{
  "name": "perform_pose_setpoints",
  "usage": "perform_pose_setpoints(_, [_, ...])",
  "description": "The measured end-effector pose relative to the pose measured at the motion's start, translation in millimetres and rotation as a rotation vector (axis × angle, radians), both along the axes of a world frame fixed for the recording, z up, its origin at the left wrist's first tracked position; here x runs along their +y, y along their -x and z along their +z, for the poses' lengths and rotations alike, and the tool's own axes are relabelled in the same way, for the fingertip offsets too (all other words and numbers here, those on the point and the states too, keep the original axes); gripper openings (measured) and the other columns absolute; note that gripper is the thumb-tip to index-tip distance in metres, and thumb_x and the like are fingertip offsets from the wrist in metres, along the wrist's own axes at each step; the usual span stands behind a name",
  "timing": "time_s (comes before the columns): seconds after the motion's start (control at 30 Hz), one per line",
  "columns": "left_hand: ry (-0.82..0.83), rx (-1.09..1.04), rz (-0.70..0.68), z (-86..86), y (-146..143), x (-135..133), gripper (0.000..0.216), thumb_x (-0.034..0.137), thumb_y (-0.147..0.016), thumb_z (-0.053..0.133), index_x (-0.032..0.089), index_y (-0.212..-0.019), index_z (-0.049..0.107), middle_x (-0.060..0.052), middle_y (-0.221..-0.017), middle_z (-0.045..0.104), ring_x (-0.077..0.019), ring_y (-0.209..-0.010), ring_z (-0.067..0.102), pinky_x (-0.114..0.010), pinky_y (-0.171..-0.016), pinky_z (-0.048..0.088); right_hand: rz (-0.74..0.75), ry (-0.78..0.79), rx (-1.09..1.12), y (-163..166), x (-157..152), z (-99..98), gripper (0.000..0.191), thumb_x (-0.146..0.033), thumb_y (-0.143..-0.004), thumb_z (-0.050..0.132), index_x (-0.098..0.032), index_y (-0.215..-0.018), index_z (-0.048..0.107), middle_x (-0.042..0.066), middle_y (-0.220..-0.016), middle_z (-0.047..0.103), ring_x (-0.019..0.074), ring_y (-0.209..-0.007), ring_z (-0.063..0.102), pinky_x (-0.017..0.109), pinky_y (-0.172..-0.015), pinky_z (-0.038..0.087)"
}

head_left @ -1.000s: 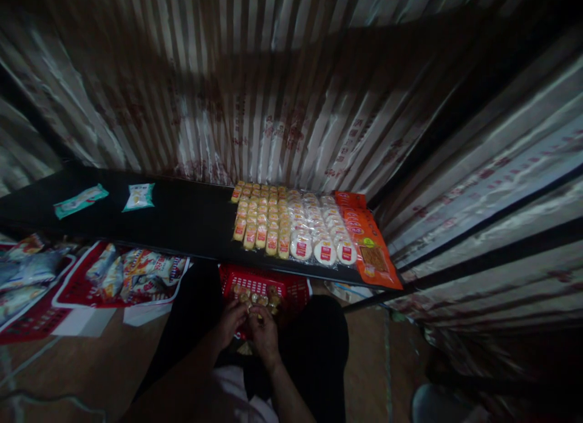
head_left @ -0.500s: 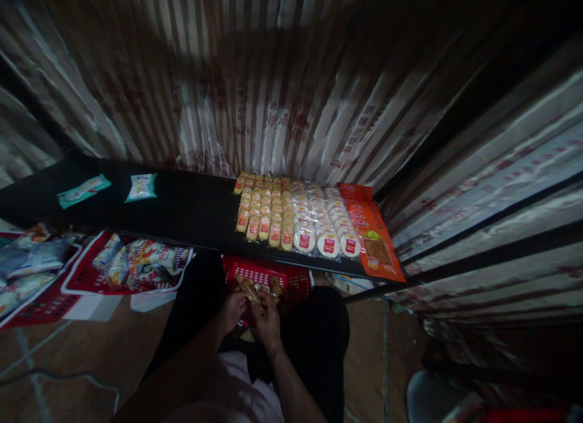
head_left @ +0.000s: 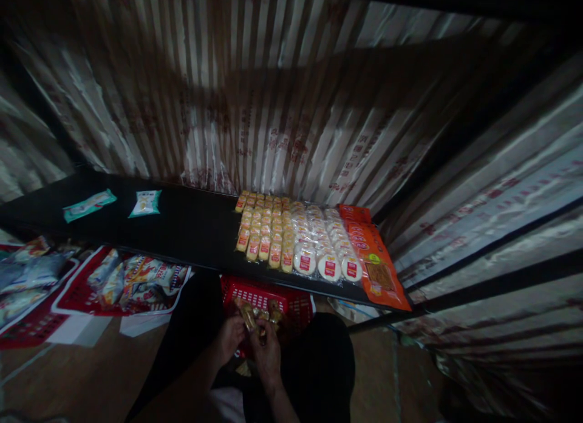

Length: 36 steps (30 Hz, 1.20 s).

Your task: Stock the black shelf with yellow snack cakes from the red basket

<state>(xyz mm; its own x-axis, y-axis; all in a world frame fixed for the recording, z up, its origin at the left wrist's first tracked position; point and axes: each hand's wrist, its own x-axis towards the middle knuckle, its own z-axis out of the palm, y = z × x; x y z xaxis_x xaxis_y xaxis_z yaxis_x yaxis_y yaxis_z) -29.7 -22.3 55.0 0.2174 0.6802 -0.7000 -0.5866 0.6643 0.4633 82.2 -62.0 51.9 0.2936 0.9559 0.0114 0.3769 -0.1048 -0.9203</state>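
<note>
My left hand (head_left: 231, 337) and my right hand (head_left: 267, 354) meet low in the view, over a red plastic basket (head_left: 296, 304) on my lap. Both are closed around a small bunch of wrapped yellow snack packets (head_left: 253, 314) held above the basket. Just beyond, a black shelf (head_left: 186, 226) carries neat rows of yellow wrapped snacks (head_left: 266, 229), rows of round white packets with red labels (head_left: 319, 244) and a line of orange packets (head_left: 371, 253) at its right end.
Two green-edged packets (head_left: 88, 204) (head_left: 146, 203) lie on the shelf's left part. Red and white boxes of bagged snacks (head_left: 132, 278) stand on the floor at left. Striped plastic sheeting (head_left: 282, 119) walls in the back and right.
My hands have lifted the bunch of packets slightly out of the basket. The camera has shifted a little, so the shelf sits lower in view.
</note>
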Motion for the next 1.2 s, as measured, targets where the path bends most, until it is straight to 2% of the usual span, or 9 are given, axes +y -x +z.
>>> perform_pose_setpoints(0.2, [-0.041,0.024,-0.025,2.6,-1.7,1.7,0.012,0.016,-0.073,0.051,0.015,-0.084,0.056,-0.001,-0.069,0.064,-0.0128,-0.067,0.06,-0.024,-0.067,0.044,-0.015,0.072,0.1,-2.8,1.3,3.4,0.039,-0.053,-0.078,0.048,-0.019,-0.09,0.065,0.007,-0.088,0.071,0.0219,-0.081,0.067,0.03,-0.074,0.051])
perform_pose_setpoints(0.37, [-0.192,0.335,-0.143,9.4,-8.3,7.1,0.016,0.023,-0.067,0.057,0.017,-0.082,0.058,0.003,-0.065,0.06,-0.0094,-0.057,0.054,-0.019,-0.051,0.036,-0.106,0.041,0.184,-0.9,5.4,3.5,0.041,-0.054,-0.076,0.052,-0.02,-0.095,0.064,0.007,-0.092,0.072,0.0222,-0.084,0.067,0.03,-0.075,0.051])
perform_pose_setpoints(0.47, [-0.25,0.518,-0.134,13.1,-10.9,11.2,0.015,0.026,-0.064,0.059,0.017,-0.076,0.057,0.004,-0.062,0.058,-0.0096,-0.054,0.052,-0.019,-0.045,0.033,-0.148,0.016,0.235,5.3,8.8,5.9,0.039,-0.053,-0.075,0.052,-0.019,-0.093,0.062,0.007,-0.09,0.071,0.0207,-0.082,0.067,0.028,-0.071,0.051])
perform_pose_setpoints(0.57, [-0.282,0.593,-0.115,16.9,-10.2,13.6,0.015,0.029,-0.064,0.06,0.017,-0.074,0.056,0.004,-0.061,0.057,-0.0105,-0.051,0.052,-0.02,-0.043,0.034,-0.2,-0.012,0.21,10.2,12.3,10.3,0.036,-0.051,-0.074,0.053,-0.019,-0.088,0.061,0.007,-0.086,0.071,0.0201,-0.079,0.067,0.028,-0.071,0.05])
perform_pose_setpoints(0.67, [-0.341,0.642,-0.097,21.5,-7.6,15.2,0.011,0.025,-0.065,0.058,0.017,-0.072,0.056,0.002,-0.064,0.06,-0.0122,-0.056,0.057,-0.021,-0.049,0.041,-0.192,-0.016,0.161,11.1,15.3,15.3,0.034,-0.049,-0.074,0.053,-0.019,-0.084,0.062,0.007,-0.084,0.071,0.0205,-0.076,0.066,0.029,-0.07,0.05])
perform_pose_setpoints(0.77, [-0.432,0.704,-0.078,25.6,-5.3,17.3,0.007,0.021,-0.066,0.055,0.017,-0.072,0.057,-0.002,-0.072,0.065,-0.0154,-0.07,0.063,-0.023,-0.062,0.048,-0.151,-0.001,0.132,9.7,17.5,19.8,0.033,-0.047,-0.076,0.05,-0.019,-0.086,0.064,0.007,-0.086,0.071,0.0208,-0.077,0.066,0.03,-0.072,0.05])
perform_pose_setpoints(0.97, [-0.55,0.893,-0.023,33.8,-4.5,18.3,0.015,0.026,-0.072,0.049,0.017,-0.081,0.058,-0.008,-0.084,0.068,-0.0193,-0.082,0.065,-0.031,-0.08,0.048,-0.125,-0.066,0.014,11.2,24.8,29.9,0.033,-0.045,-0.077,0.05,-0.019,-0.085,0.068,0.01,-0.094,0.068,0.0237,-0.091,0.062,0.033,-0.078,0.048])
perform_pose_setpoints(1.03, [-0.578,0.95,0.024,38.2,-3.5,17.9,0.018,0.029,-0.074,0.047,0.018,-0.083,0.058,-0.008,-0.087,0.068,-0.0195,-0.084,0.064,-0.032,-0.081,0.048,-0.12,-0.122,-0.026,14.7,27.8,36.3,0.032,-0.044,-0.079,0.049,-0.02,-0.087,0.069,0.01,-0.096,0.068,0.024,-0.096,0.059,0.035,-0.084,0.046])
perform_pose_setpoints(1.2, [-0.594,0.962,0.139,51.4,6.2,21.7,0.02,0.032,-0.075,0.046,0.02,-0.086,0.058,-0.007,-0.088,0.068,-0.02,-0.083,0.064,-0.034,-0.079,0.049,-0.046,-0.169,-0.038,29.5,35.1,59.3,0.03,-0.037,-0.082,0.046,-0.02,-0.091,0.069,0.008,-0.092,0.068,0.0218,-0.09,0.06,0.036,-0.086,0.043])
